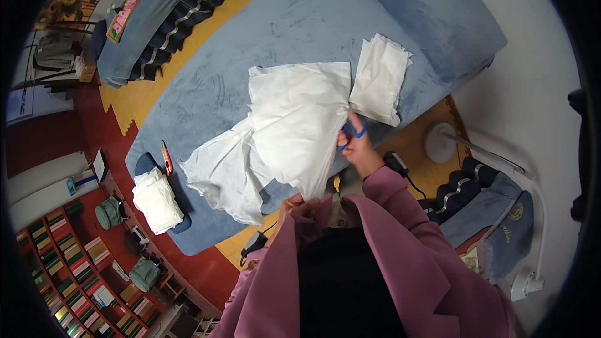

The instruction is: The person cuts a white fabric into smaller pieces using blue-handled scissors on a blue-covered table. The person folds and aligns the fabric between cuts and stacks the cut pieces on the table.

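Two hands, one cloth: From my distant post I see a broad white cloth drawn between the left hand, low by the pink jacket, and the right hand, out at the cloth's right border.
Left grip: Pinched narrow on the gathered near corner, some fingers lost to me among the folds.
Right grip: Closed about the loops of blue-handled scissors; how far the blades stand apart I cannot tell, as the view shows too little of them.
Cloth's place: On the blue-grey plush cover, mostly left of the scissors, its far edge fairly straight, its near end tapering into the left hand's pinch.
Border's axis: It slants from the scissors down and leftward to that pinch.
Nearer hand: The right is at the border's upper stretch; the left anchors its near end.
Deciding relation: I judge it to be the span from pinch to scissors; taut, it offers the blades a firm edge, while slack cloth could fold between them.
Close neighbour: A folded white stack lies just beyond the scissors, to their right; I would mind its nearness to the blades.
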Available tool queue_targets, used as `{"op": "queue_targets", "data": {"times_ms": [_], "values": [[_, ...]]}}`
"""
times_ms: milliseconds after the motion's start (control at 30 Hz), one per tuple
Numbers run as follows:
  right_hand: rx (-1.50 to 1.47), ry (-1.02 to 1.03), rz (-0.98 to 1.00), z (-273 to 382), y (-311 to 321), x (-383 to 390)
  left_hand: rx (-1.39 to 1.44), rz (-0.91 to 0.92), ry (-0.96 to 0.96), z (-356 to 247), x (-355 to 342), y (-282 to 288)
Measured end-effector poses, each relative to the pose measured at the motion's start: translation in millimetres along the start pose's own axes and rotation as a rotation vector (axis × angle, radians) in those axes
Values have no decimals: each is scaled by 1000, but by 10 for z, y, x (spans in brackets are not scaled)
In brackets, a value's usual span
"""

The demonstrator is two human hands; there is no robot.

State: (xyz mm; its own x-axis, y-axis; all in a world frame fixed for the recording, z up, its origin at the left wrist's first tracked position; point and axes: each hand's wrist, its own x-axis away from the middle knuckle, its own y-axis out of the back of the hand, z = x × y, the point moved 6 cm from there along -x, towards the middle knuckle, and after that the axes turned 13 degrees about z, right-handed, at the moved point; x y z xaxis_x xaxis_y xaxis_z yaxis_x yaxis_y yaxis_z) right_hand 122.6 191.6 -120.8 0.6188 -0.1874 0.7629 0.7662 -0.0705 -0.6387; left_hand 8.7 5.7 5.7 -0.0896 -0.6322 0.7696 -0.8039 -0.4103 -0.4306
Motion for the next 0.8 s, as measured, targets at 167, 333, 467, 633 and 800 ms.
{"op": "queue_targets", "data": {"times_ms": [167, 333, 467, 633, 800], "values": [[-57, 43, -25, 78, 111, -67, 352, -16, 5, 29, 333, -211], [170, 208, -138, 121, 87, -49, 280, -28, -44, 223, 489, 380], [568, 335, -125, 133, -60, 95, 274, -21, -97, 399, 505, 788], [579, 500, -205, 65, -62, 204, -160, -78, 113, 204, 232, 903], [566, 423, -185, -158, -254, 212, -1272, -591, -612, -677, 56, 246]]}}
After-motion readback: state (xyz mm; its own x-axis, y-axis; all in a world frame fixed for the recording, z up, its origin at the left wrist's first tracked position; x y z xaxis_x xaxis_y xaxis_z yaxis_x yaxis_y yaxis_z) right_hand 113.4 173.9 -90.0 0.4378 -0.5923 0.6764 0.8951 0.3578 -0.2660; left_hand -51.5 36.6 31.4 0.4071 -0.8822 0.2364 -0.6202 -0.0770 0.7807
